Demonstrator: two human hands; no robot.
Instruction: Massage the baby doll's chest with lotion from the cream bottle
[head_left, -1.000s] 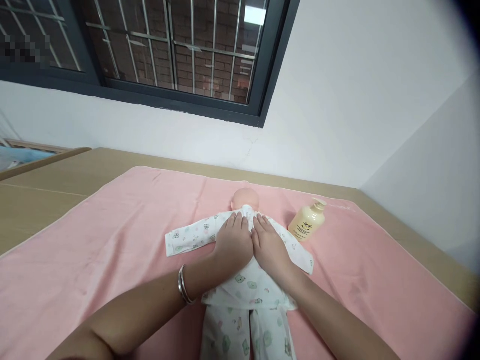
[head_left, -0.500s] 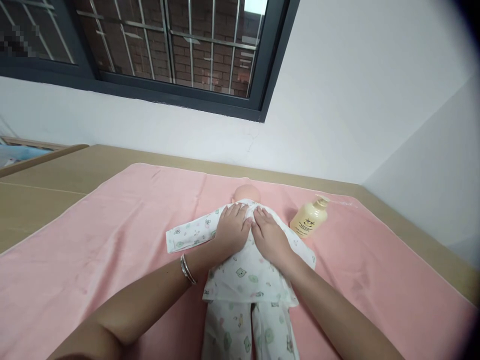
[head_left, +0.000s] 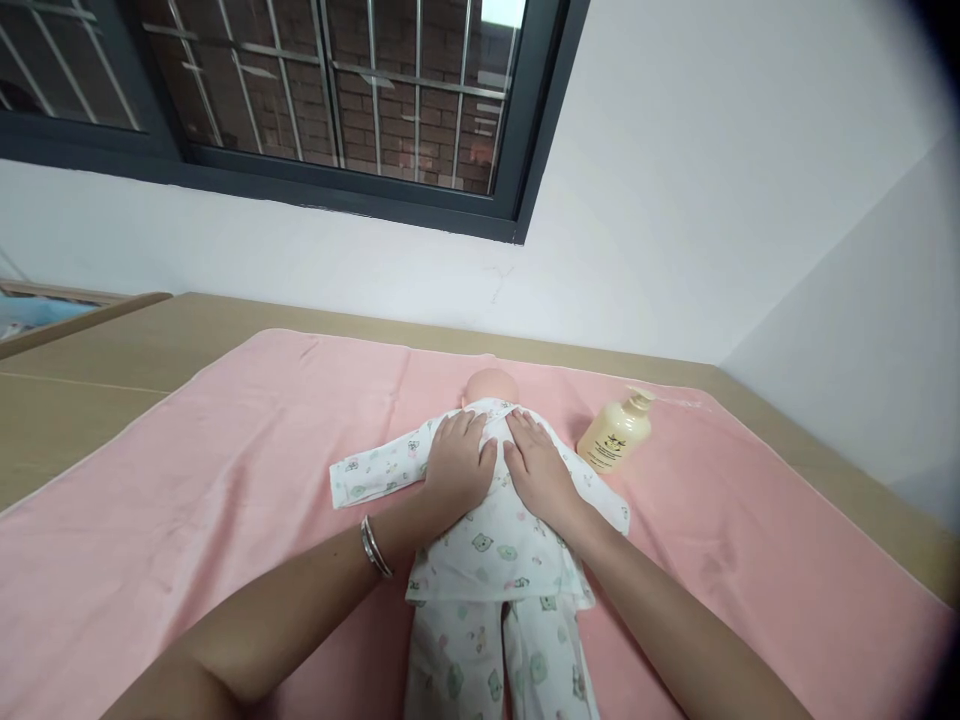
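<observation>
Baby doll in white printed cotton pyjamas [head_left: 491, 560], lying along the middle of a pink terry towel [head_left: 187, 500], bald head [head_left: 489, 385] toward the far wall, legs toward the camera. Left hand [head_left: 457, 465] laid flat, palm down, on the doll's upper torso; fingers [head_left: 450, 432] extended and held close together, tips near the collar, pinching nothing. Right hand [head_left: 538, 470] laid flat just beside it on the same garment; fingers [head_left: 529, 432] likewise straight and close together, gripping nothing. Thumbs of both hands almost meeting over the midline of the chest. Silver metal bangle [head_left: 375, 547] around the left wrist. One printed sleeve [head_left: 375, 475] stretched out flat to the left of the left hand; the other sleeve partly covered by the right forearm. Cream-yellow plastic pump bottle [head_left: 615, 435] on the towel, tilted, near the doll's shoulder to the right of the right hand, not touching either. Towel spread over a tan wooden surface [head_left: 90, 400] against a white wall [head_left: 712, 200]. Dark-framed barred window [head_left: 337, 110] above, brick visible behind.
</observation>
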